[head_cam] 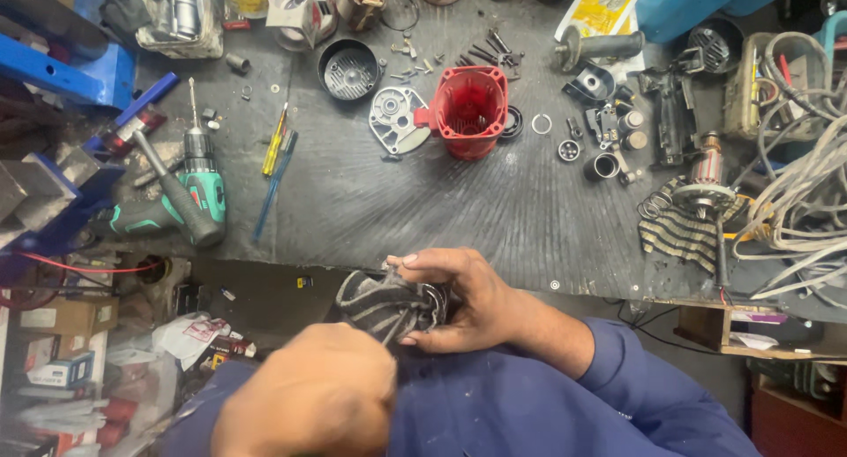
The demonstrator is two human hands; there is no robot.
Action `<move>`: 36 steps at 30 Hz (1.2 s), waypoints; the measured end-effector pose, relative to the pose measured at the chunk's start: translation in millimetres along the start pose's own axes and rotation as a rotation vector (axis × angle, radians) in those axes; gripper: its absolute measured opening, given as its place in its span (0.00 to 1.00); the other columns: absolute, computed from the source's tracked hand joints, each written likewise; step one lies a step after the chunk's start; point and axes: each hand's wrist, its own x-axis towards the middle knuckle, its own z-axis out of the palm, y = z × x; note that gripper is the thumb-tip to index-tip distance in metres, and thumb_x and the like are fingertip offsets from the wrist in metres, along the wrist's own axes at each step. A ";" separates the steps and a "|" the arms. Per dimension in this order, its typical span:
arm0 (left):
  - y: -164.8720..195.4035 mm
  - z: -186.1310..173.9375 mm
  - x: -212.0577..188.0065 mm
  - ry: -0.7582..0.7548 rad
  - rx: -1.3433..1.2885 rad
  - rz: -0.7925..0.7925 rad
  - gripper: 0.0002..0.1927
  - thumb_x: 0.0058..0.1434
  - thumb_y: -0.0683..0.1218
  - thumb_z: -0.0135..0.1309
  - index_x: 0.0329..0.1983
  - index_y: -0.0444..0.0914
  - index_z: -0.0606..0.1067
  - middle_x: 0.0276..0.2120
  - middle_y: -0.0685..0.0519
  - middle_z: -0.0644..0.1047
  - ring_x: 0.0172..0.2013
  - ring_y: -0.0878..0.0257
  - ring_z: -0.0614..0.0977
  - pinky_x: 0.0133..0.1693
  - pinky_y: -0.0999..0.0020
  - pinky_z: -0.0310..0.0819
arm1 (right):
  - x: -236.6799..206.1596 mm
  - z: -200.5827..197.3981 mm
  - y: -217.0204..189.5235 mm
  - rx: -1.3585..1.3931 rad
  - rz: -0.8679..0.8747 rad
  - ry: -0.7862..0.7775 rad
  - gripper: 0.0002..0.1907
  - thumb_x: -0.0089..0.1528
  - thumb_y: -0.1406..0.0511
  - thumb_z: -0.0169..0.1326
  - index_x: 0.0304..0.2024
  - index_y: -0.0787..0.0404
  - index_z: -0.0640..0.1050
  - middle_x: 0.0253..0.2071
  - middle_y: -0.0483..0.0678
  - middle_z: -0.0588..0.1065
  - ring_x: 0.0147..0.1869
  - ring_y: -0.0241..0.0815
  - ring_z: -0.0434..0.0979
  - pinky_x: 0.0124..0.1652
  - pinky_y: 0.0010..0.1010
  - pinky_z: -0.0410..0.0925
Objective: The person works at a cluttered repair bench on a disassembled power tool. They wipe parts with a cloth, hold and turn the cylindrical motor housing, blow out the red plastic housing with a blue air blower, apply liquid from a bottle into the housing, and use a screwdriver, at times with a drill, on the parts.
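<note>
My right hand [463,303] grips a round dark metal part [432,300] at the near edge of the workbench. A grey and black striped rag [379,303] is wrapped over that part. My left hand [309,395] is a blurred fist just below the rag, closed and touching the cloth's lower end. What lies inside the fist is hidden. Both arms wear blue sleeves.
On the dark ribbed bench mat [397,201] lie a red motor housing [468,111], a grey cover plate [395,119], a black cap [348,69], a green cordless drill [190,197], screwdrivers [275,144], loose screws [415,60], an armature [706,179] and tangled cables [803,192].
</note>
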 end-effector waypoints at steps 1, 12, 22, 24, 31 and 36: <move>-10.4 -1.6 2.7 -0.143 -0.061 -0.038 0.05 0.57 0.41 0.54 0.36 0.37 0.72 0.31 0.51 0.76 0.32 0.56 0.81 0.38 0.57 0.78 | 0.4 0.9 -0.4 0.011 0.004 0.023 0.44 0.57 0.65 0.73 0.67 0.61 0.59 0.56 0.52 0.76 0.64 0.53 0.81 0.72 0.48 0.69; -75.2 22.0 21.0 -0.390 -0.102 0.205 0.11 0.58 0.44 0.59 0.29 0.41 0.67 0.27 0.52 0.69 0.26 0.56 0.72 0.30 0.58 0.65 | 8.4 0.9 -16.2 0.178 0.159 0.016 0.40 0.56 0.64 0.73 0.65 0.59 0.65 0.60 0.51 0.69 0.67 0.45 0.73 0.80 0.56 0.49; -31.8 -17.7 28.6 -0.455 -0.259 0.002 0.06 0.69 0.43 0.51 0.40 0.36 0.70 0.35 0.49 0.75 0.35 0.49 0.79 0.39 0.55 0.75 | 7.5 4.9 -28.7 -0.035 0.154 0.028 0.42 0.57 0.70 0.67 0.69 0.60 0.60 0.54 0.49 0.78 0.71 0.47 0.73 0.80 0.54 0.53; -10.9 -49.1 23.5 -0.527 -0.419 -0.041 0.06 0.69 0.43 0.50 0.38 0.36 0.70 0.34 0.49 0.75 0.34 0.49 0.79 0.38 0.55 0.76 | 7.8 5.7 -29.5 0.010 0.126 0.013 0.42 0.58 0.72 0.65 0.69 0.58 0.58 0.53 0.49 0.77 0.69 0.45 0.74 0.79 0.55 0.51; 28.6 -58.2 13.1 -0.445 -0.307 -0.051 0.11 0.70 0.44 0.48 0.30 0.36 0.72 0.29 0.47 0.78 0.29 0.50 0.83 0.35 0.56 0.79 | 6.7 7.7 -28.3 0.108 0.023 0.019 0.44 0.60 0.74 0.62 0.71 0.52 0.54 0.47 0.44 0.77 0.66 0.46 0.74 0.75 0.54 0.51; 45.3 12.8 22.0 0.143 -0.035 -0.015 0.13 0.71 0.44 0.48 0.29 0.34 0.71 0.27 0.47 0.76 0.24 0.54 0.81 0.30 0.58 0.79 | 5.5 6.7 -27.3 0.111 0.036 0.051 0.44 0.61 0.74 0.64 0.72 0.54 0.54 0.52 0.50 0.75 0.64 0.46 0.75 0.75 0.56 0.55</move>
